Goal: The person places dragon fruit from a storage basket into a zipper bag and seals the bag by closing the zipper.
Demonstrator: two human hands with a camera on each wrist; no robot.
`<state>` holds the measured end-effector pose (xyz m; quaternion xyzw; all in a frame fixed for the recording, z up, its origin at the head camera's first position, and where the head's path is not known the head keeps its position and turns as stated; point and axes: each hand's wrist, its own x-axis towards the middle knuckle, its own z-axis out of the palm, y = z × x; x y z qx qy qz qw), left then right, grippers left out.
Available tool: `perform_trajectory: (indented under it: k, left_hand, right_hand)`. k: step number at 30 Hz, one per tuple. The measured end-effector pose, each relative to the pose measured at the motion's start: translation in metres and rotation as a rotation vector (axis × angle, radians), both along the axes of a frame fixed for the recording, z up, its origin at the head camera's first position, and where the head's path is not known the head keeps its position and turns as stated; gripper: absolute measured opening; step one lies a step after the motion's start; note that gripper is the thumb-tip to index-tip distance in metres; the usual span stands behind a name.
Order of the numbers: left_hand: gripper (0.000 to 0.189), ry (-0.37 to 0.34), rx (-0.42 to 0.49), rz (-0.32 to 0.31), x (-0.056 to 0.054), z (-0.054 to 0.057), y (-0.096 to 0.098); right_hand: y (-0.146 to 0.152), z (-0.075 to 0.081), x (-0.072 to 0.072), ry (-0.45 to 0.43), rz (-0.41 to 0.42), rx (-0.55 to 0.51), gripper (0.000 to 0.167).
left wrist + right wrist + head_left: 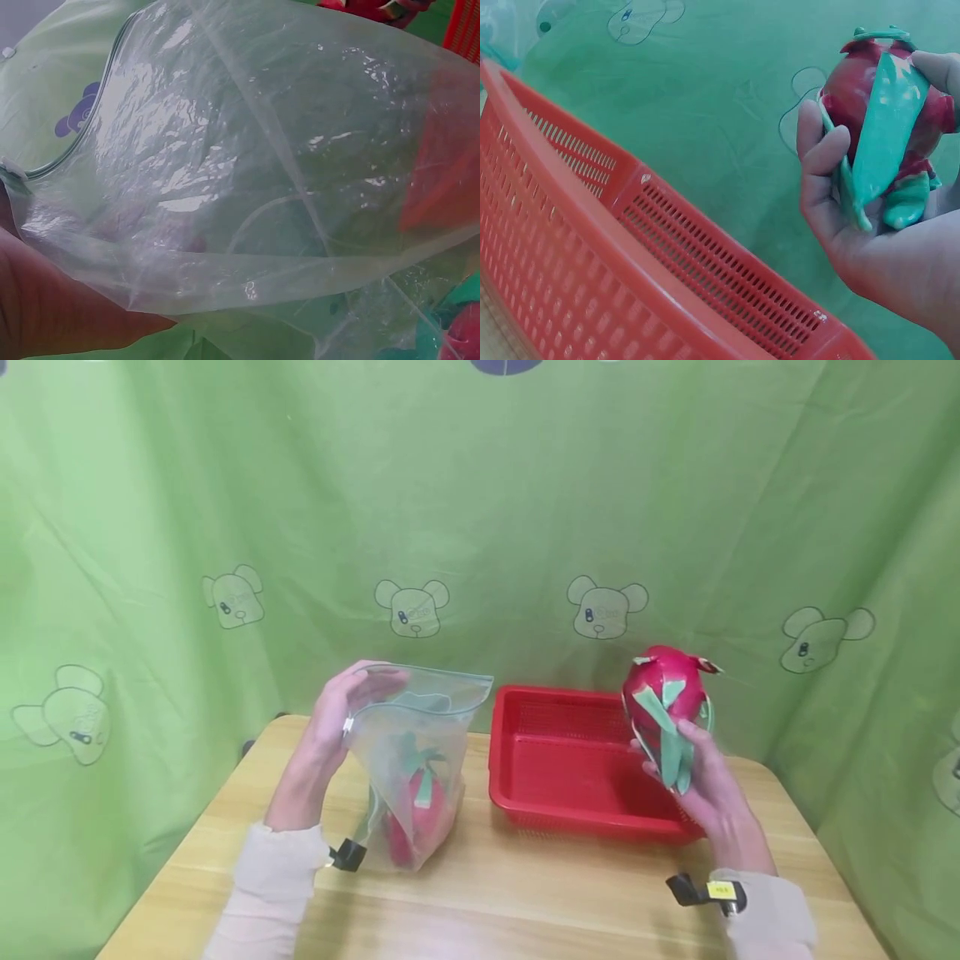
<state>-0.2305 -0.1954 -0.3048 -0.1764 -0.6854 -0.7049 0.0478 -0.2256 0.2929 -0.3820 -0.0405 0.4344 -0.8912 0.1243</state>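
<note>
My left hand [330, 718] holds a clear zip bag [360, 735] by the left side of its mouth, which gapes wide. The fingers show through the plastic at the far rim; in the left wrist view the thumb [67, 307] lies along the outside of the bag. Inside the bag, low down, sits a red dragon fruit [427, 806] with green scales. My right hand [708, 777] grips a second dragon fruit [663, 681] from below, raised over the right end of the red basket [577, 822]. Its fingers and thumb curl round the fruit in the right wrist view.
The slotted plastic basket stands on the wooden table [480, 902], right of the bag. Behind the table hangs a green curtain [480, 510] with printed bear heads, close to the far edge.
</note>
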Motion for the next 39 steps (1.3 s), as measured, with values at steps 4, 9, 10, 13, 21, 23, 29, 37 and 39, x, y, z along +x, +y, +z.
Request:
perform_trajectory:
  k: [4,9,10,13,21,23,29,37,39]
  left_hand:
    - [0.047,-0.004,0.001,0.000,0.000,0.000,0.000]
    - [0.047,0.001,0.004,0.004,0.001,0.000,0.000]
    - [0.047,0.002,0.001,0.004,0.001,-0.001,0.000]
    - [0.047,0.002,-0.006,0.000,0.001,-0.001,0.001]
    - [0.046,0.007,0.006,0.002,0.002,-0.002,0.000]
    - [0.046,0.004,0.007,0.002,0.002,-0.002,-0.001]
    - [0.046,-0.014,0.007,0.007,0.003,-0.002,-0.001]
    - [0.046,-0.017,-0.003,0.007,0.003,-0.003,-0.001]
    - [0.046,-0.018,-0.001,0.007,0.003,-0.003,-0.001]
  right_hand:
    - [-0.001,0.002,0.007,-0.006,-0.047,-0.081,0.042]
    - [-0.003,0.004,0.013,0.013,-0.099,-0.130,0.043]
    - [-0.003,0.004,0.014,0.021,-0.106,-0.135,0.042]
    - [-0.004,0.005,0.019,0.041,-0.125,-0.125,0.042]
    - [-0.012,0.013,0.027,0.176,-0.188,0.021,0.049]
    - [-0.014,0.017,0.027,0.239,-0.205,0.040,0.053]
    - [-0.017,0.028,0.028,0.364,-0.211,-0.046,0.060]
    - [-0.017,0.035,0.038,0.358,-0.351,0.007,0.048]
    - [-0.017,0.038,0.039,0.393,-0.363,-0.013,0.047]
